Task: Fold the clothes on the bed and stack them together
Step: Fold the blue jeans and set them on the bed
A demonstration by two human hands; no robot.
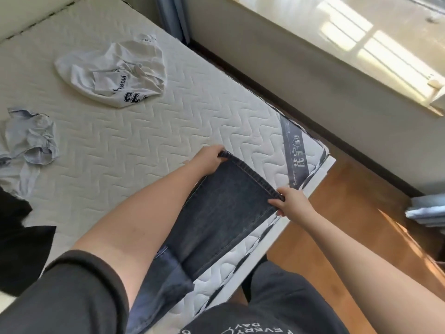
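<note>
While stretched over the mattress (120, 153), each hand's grip, left (209, 158) and right (290, 201), pinching the jeans (228, 208) hem.

1. The bed (149, 141), a bare quilted mattress, fills the left and centre of the frame.
2. A crumpled white T-shirt (113, 73) lies on it at upper left.
3. A pale blue garment (29, 141) lies bunched at the left edge.
4. A black garment (21, 244) lies at lower left.
5. Dark jeans (228, 213) lie along the bed's lower-right edge.
</note>
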